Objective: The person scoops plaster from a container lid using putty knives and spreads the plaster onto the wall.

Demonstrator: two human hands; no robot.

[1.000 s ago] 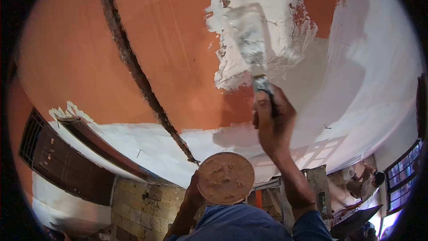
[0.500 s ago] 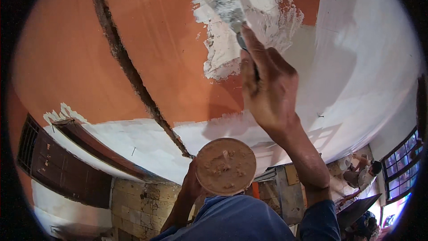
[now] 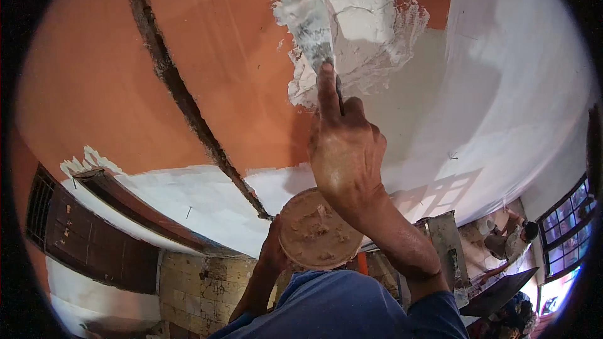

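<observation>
My right hand (image 3: 347, 150) grips a putty knife (image 3: 313, 28), its index finger stretched along the base of the blade. The wide blade, smeared with white, lies against a patch of wet white filler (image 3: 364, 9) on the orange wall. Held close to my chest, a round tub (image 3: 314, 238) shows a brown, lumpy top; whether that is a lid or its contents I cannot tell. My left hand (image 3: 272, 248) is wrapped round the tub's left side. My right wrist and forearm cover part of the tub's right edge.
A long rough groove (image 3: 176, 88) runs down the orange wall (image 3: 232, 75). White paint covers the lower and right parts. At left is a dark wooden door (image 3: 94, 232). Far below right, a person (image 3: 515, 242) crouches near a barred window (image 3: 568, 223).
My right hand and the putty knife have moved left and down across the filler, and the wrist has turned. A smoothed strip now shows to its right. My left hand and the tub have barely moved.
</observation>
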